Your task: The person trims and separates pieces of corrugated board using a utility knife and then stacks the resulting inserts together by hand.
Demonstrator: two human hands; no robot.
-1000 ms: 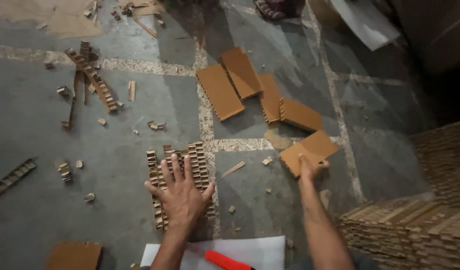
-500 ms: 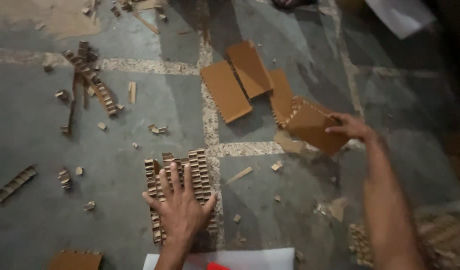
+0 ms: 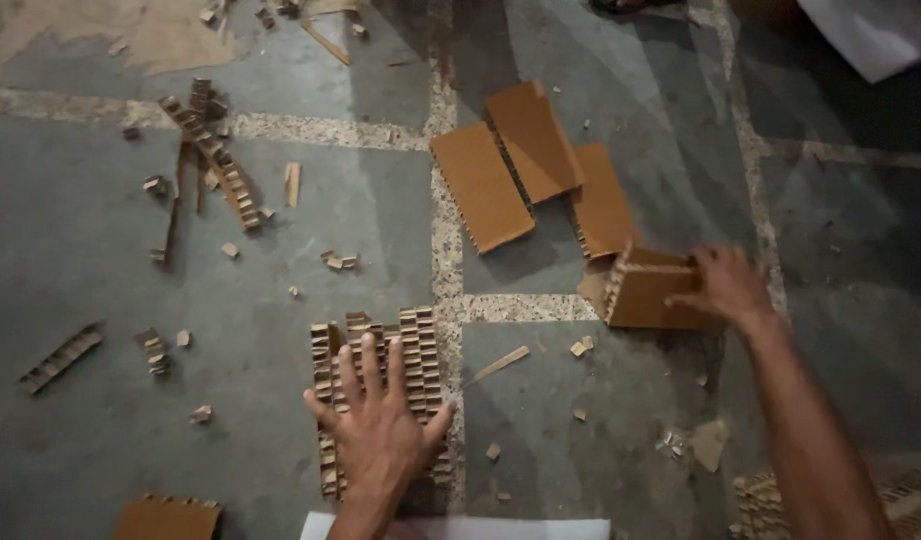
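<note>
Two things sit under my hands on the grey stone floor [image 3: 110,300]: a block of corrugated cardboard strips [image 3: 380,375] set side by side, and a brown cardboard panel [image 3: 652,292]. My left hand [image 3: 380,430] lies flat on the near half of the strip block, fingers spread wide, pressing down and gripping nothing. My right hand [image 3: 725,285] is closed over the right edge of the panel, which I see tilted up off the floor, its notched edge facing left. Just beyond it lie three more flat panels [image 3: 525,165], overlapping one another along the pale seam [image 3: 442,250] in the floor. A thin sliver [image 3: 498,364] lies between the block and the held panel. Further left I see a long notched strip [image 3: 210,160] and small offcuts [image 3: 155,350] scattered about; a white sheet [image 3: 460,527] shows at the bottom edge.
</note>
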